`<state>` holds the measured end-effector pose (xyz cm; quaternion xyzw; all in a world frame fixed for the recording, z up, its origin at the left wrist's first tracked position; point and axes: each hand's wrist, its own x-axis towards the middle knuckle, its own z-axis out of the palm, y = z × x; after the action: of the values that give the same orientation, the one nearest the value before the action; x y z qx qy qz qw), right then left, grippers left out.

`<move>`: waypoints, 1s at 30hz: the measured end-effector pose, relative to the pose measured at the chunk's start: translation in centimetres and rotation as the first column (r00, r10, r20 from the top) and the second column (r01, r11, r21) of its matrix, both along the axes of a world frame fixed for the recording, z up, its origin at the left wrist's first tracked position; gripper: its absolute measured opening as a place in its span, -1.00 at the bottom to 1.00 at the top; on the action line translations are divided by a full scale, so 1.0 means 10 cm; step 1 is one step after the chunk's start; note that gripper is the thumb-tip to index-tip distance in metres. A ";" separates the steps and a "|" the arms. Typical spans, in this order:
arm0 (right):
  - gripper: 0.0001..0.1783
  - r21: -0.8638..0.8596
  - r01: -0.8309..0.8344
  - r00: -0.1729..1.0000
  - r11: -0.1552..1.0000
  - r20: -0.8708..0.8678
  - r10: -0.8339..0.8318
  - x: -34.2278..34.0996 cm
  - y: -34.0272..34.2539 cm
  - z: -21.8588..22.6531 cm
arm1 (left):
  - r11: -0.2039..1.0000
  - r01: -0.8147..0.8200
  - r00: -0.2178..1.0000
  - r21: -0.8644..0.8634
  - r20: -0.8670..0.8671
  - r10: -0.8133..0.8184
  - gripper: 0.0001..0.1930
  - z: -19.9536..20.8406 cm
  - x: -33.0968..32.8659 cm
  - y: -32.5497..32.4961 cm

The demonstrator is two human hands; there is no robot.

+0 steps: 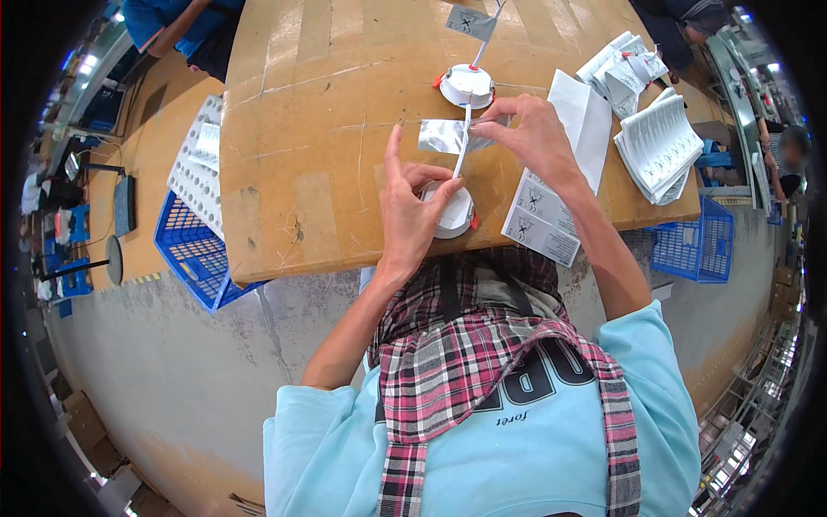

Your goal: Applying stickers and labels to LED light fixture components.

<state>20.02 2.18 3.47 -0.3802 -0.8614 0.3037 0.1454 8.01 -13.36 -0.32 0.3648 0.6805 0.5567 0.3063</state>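
Observation:
At the table's near edge lies a round white downlight (454,223) with a red clip at its side. My left hand (405,209) rests over it, thumb and a finger pinching its white cable (462,148) close to the body, index finger raised. A shiny silver label (439,136) crosses the cable farther up. Thumb and fingertips of my right hand (541,140) are closed on the label's right end. Beyond them sits a second downlight (466,86) with red clips; a grey printed label (469,23) hangs like a flag from its cable.
Right of my hands lie printed label sheets (544,211) and a white strip (579,116). Folded leaflets (659,145) are piled at the table's right edge. Blue crates (194,252) (696,244) stand below both sides, a dotted white sheet (190,168) over the left one. Someone's arm (177,28) shows at upper left.

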 end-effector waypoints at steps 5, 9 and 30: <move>-0.74 0.067 0.182 0.983 0.981 -0.014 -0.181 0.27 0.29 0.10 | 1.000 -0.023 0.997 -0.013 -0.069 0.022 -0.81 -0.01 -0.04 -0.08; -0.75 0.003 0.204 0.972 0.979 -0.121 -0.202 0.47 0.38 0.27 | 0.998 -0.070 0.996 -0.004 0.063 0.070 -0.42 -0.04 -0.05 -0.05; -0.76 -0.374 0.025 0.939 0.927 -0.310 -0.151 0.15 -0.78 0.64 | 0.984 0.036 0.802 0.173 0.583 -0.132 -0.55 0.39 -0.02 0.01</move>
<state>21.56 -5.58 9.89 -0.3825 -0.7349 0.5109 0.2294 7.83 -13.28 3.53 0.2252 0.4893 0.6792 0.4986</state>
